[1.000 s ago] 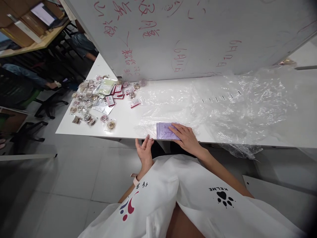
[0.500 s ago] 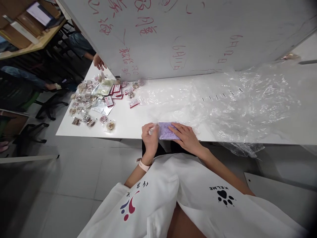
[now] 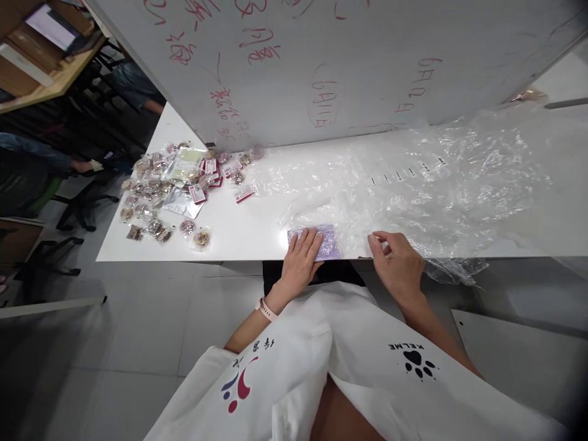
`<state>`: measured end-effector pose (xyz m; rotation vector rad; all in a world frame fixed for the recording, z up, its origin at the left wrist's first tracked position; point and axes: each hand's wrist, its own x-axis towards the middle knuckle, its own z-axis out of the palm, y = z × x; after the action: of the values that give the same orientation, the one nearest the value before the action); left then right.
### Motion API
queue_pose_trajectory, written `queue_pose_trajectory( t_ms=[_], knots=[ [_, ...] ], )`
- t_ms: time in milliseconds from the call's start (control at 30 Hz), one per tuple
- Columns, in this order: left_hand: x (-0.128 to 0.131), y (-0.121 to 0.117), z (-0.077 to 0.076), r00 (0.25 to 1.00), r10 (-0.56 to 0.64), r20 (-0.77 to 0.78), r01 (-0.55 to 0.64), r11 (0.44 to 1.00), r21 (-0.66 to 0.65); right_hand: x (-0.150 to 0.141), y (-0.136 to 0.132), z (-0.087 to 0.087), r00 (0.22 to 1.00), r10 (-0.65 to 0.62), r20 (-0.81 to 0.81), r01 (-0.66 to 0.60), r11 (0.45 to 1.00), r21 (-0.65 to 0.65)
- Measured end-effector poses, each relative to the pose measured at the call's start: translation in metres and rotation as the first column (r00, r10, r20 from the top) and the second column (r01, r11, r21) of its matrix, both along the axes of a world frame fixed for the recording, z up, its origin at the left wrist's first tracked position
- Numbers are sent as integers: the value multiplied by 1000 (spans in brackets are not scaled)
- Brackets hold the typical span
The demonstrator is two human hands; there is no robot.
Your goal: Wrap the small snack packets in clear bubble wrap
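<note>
While flat on purple packet (image 3: 327,242), left fingers (image 3: 309,244) slightly apart; right fingers (image 3: 377,250) narrow on clear film (image 3: 468,190).

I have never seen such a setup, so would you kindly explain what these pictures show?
There is no machine: these are a person's two bare hands, and every picture comes from one camera worn on the head, looking forward and down. The left hand rests on a shiny purple item at the near edge of a white table. The right hand, fingers curled, is beside it, near clear plastic sheeting; whether it holds any is unclear. Small wrapped packets lie toward the left end.
</note>
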<state>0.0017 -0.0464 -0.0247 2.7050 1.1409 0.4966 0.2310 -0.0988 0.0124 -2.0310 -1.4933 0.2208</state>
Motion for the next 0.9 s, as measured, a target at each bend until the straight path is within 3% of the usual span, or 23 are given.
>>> queue_pose_trajectory(
  t_ms=[67,133,200,300,367,500,600,700,800,900],
  knots=[
    [1,0,-2,1000,5,29,-5,1000,-4,3,-2,-2,994,-61,90,73,987,-142],
    [2,1,-3,999,5,52,-4,1000,-9,-2,4,-5,998,14,59,-3,985,-175],
    [3,1,-4,998,5,66,-4,1000,-12,-15,15,-8,989,122,-84,-127,990,-58],
    [3,1,-6,996,8,94,-4,999,-36,-41,34,-5,899,319,-301,-283,946,158],
    [2,2,-10,991,17,136,-8,998,-66,-56,41,-3,815,470,-338,-431,883,188],
    [-1,5,-22,964,17,267,10,995,-96,-65,44,-8,651,707,-277,-707,697,120],
    [-6,1,-29,906,17,423,4,999,-49,-56,41,-17,581,781,-228,-792,607,62],
    [-13,-7,-29,862,39,506,-67,997,38,-46,37,-22,552,818,-161,-832,554,-37],
    [-18,-10,-23,885,41,464,-107,987,117,-39,38,-18,517,835,-190,-856,504,-114],
    [-21,-4,-15,947,-83,309,55,994,100,-28,52,-3,415,861,-295,-909,408,-86]
  ],
)
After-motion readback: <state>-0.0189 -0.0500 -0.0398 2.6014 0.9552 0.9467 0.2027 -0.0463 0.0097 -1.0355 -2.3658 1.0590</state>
